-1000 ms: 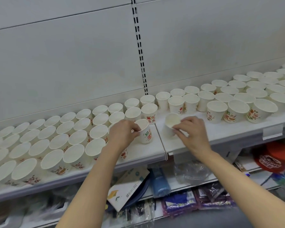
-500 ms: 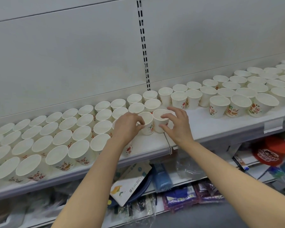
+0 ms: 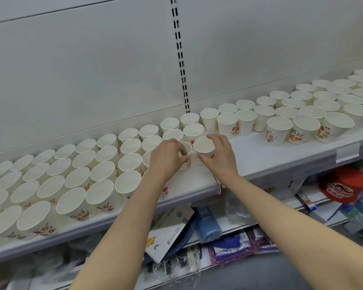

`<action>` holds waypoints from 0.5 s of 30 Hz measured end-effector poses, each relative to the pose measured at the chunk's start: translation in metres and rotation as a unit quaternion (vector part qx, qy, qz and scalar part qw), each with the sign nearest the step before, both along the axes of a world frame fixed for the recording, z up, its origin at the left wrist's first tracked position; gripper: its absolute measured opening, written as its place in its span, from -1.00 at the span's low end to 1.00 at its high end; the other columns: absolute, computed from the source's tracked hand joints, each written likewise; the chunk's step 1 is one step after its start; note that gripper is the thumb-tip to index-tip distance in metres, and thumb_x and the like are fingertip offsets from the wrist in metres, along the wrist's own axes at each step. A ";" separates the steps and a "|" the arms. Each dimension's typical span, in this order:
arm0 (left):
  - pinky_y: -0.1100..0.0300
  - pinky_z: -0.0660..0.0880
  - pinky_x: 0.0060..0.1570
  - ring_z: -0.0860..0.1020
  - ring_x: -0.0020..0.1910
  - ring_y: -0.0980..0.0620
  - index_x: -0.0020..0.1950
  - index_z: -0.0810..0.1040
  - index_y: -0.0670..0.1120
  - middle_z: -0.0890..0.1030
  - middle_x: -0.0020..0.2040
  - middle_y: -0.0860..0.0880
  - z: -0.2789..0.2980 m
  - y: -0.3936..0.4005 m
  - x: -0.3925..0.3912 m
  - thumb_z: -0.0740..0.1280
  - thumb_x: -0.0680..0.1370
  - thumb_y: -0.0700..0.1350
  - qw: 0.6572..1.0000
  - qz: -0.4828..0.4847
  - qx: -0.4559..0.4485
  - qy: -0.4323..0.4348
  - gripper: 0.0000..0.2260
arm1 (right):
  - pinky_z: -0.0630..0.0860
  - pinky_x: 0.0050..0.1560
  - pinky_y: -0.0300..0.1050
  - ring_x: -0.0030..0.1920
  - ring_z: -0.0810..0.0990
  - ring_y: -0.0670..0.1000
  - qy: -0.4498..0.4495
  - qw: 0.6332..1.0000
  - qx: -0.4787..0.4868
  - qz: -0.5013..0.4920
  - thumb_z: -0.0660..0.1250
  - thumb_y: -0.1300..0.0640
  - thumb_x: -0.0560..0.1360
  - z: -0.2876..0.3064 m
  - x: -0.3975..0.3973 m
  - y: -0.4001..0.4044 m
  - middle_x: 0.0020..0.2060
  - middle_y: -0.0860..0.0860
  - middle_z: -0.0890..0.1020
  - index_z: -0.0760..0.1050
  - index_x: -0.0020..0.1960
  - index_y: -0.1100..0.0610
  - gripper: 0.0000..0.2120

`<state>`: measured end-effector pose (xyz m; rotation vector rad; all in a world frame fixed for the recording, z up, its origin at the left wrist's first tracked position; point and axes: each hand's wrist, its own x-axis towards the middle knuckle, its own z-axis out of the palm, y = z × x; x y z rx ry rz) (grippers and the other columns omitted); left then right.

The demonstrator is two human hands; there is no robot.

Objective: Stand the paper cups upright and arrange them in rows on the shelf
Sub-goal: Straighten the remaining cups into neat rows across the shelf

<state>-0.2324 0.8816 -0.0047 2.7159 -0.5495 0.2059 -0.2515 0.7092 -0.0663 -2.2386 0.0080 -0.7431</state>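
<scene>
At mid-shelf, the left hand (image 3: 168, 158) pinches one upright cup (image 3: 187, 158) by its rim, and the right hand (image 3: 218, 155) wraps fingers around a neighbouring cup (image 3: 204, 146), both standing on the white shelf (image 3: 260, 151). Rows of upright paper cups (image 3: 71, 174) stretch left; more rows (image 3: 302, 114) fill the right.

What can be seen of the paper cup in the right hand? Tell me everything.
The paper cup is white and looks like thin paper, with a rolled rim and a trace of red print low on its side. It is upright, mouth open, empty as far as shown. The right hand grips it, fingers over the rim and thumb on the wall. It stands beside the cup in the left hand.
</scene>
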 end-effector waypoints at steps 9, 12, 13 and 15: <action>0.06 0.48 -0.06 0.51 0.07 0.02 -0.14 0.64 0.04 0.60 0.01 0.07 0.002 0.007 0.000 0.42 0.47 0.06 1.000 0.013 0.014 0.003 -0.89 | 0.47 0.16 -0.04 0.25 0.41 0.05 0.049 0.998 -0.035 0.001 0.49 0.00 0.36 0.000 0.004 0.005 0.27 0.04 0.40 0.38 0.32 0.13 -0.40; 0.15 0.41 -0.11 0.50 0.10 0.04 -0.07 0.64 0.07 0.60 0.05 0.10 -0.002 0.002 -0.005 0.41 0.46 0.16 0.999 0.040 -0.003 -0.005 -0.81 | 0.40 0.24 -0.09 0.30 0.36 0.05 0.041 0.997 -0.061 0.010 0.48 -0.04 0.37 0.002 0.001 -0.002 0.33 0.05 0.38 0.34 0.36 0.14 -0.35; 0.15 0.41 -0.09 0.50 0.12 0.05 -0.02 0.65 0.08 0.60 0.08 0.11 -0.003 0.000 -0.007 0.41 0.45 0.17 0.999 0.047 -0.016 -0.012 -0.78 | 0.38 0.27 -0.08 0.31 0.36 0.05 0.029 0.997 -0.069 0.015 0.48 -0.06 0.37 0.004 -0.001 -0.006 0.33 0.06 0.39 0.34 0.37 0.15 -0.34; 0.12 0.45 -0.03 0.51 0.14 0.05 0.04 0.63 0.09 0.60 0.12 0.12 -0.004 -0.009 -0.011 0.42 0.45 0.18 0.996 0.052 -0.059 -0.033 -0.75 | 0.37 0.29 -0.05 0.30 0.39 0.07 -0.002 0.996 -0.083 0.021 0.44 -0.11 0.40 0.006 -0.006 -0.018 0.31 0.08 0.43 0.37 0.35 0.18 -0.36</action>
